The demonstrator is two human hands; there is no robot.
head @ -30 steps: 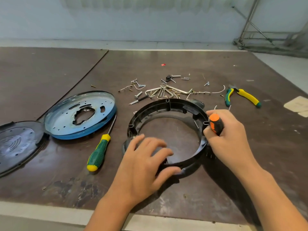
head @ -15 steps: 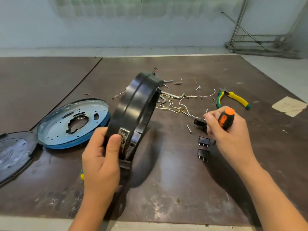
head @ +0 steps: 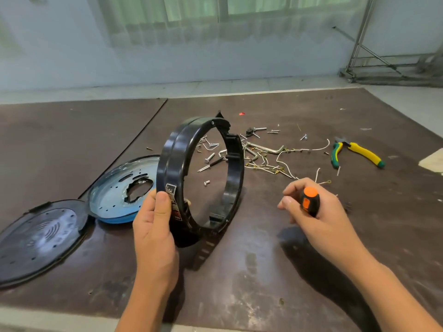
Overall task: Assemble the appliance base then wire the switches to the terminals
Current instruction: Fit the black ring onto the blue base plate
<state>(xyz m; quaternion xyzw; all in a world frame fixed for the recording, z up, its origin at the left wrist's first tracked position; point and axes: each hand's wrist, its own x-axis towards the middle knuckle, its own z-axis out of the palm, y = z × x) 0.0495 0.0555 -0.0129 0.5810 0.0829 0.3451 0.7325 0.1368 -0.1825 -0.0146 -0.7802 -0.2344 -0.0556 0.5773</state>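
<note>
a dark brown, scuffed worktop (head: 263, 271) stands before a pale wall (head: 72, 56). the left hand (head: 153, 231) grips a glossy black plastic ring (head: 172, 164) upright over it; the right hand (head: 318, 212) clenches an orange-black screwdriver (head: 310, 201). thin pale wires (head: 282, 164) sprawl behind.
</note>
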